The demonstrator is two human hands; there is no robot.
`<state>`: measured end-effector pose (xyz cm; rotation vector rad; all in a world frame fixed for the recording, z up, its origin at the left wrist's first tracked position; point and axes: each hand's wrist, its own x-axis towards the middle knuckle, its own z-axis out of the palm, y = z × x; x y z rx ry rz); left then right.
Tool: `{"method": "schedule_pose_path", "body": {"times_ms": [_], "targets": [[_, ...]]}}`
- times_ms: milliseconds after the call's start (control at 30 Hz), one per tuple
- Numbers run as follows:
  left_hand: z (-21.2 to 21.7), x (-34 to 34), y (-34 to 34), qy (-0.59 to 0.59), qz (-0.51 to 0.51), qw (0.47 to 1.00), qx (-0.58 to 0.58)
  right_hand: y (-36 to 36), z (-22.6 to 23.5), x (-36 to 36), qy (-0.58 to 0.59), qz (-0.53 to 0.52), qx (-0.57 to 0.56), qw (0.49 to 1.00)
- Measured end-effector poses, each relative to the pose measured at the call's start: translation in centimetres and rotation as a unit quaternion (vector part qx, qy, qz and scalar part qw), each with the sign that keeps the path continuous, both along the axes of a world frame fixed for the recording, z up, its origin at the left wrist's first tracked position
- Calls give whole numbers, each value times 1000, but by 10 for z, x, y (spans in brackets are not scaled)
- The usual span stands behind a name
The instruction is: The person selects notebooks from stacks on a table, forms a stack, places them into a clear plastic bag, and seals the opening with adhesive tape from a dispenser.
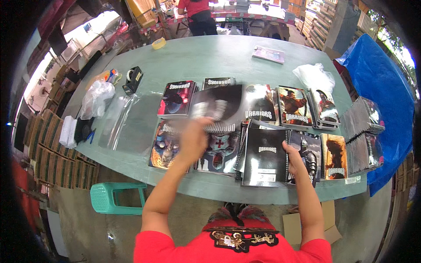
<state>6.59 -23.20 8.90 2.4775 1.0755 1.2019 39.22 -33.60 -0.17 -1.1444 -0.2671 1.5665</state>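
Near the green table's [210, 57] front edge, the left hand [193, 138] grips a blurred dark spiral notebook [219, 107]; the right hand's [294, 158] fingers clasp a black spiral notebook stack [264, 155].

Bright, even daylight, strongest at upper left and upper right of the frame, blown out there. Soft, faint shadows on the desk [228, 57]. Heavy motion blur on the left hand [193, 138] and the raised notebook [219, 107]. Strong fisheye bending, black vignette at the corners.
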Motion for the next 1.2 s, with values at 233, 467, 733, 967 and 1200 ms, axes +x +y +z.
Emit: {"method": "schedule_pose_path", "body": {"times_ms": [233, 467, 733, 967, 1200], "targets": [[-66, 83, -62, 94, -106, 987, -70, -18, 32, 12, -182, 25, 59, 981], [-73, 125, -81, 240, 183, 939, -166, -57, 48, 138, -59, 1, 97, 994], [41, 212, -97, 63, -23, 962, -266, -59, 17, 140, 31, -9, 100, 994], [-38, 214, 86, 206, 230, 940, -147, -63, 14, 134, -218, 21, 75, 973], [-87, 171, 152, 258, 352, 864, -253, -104, 56, 203, 49, -59, 62, 995]]}}
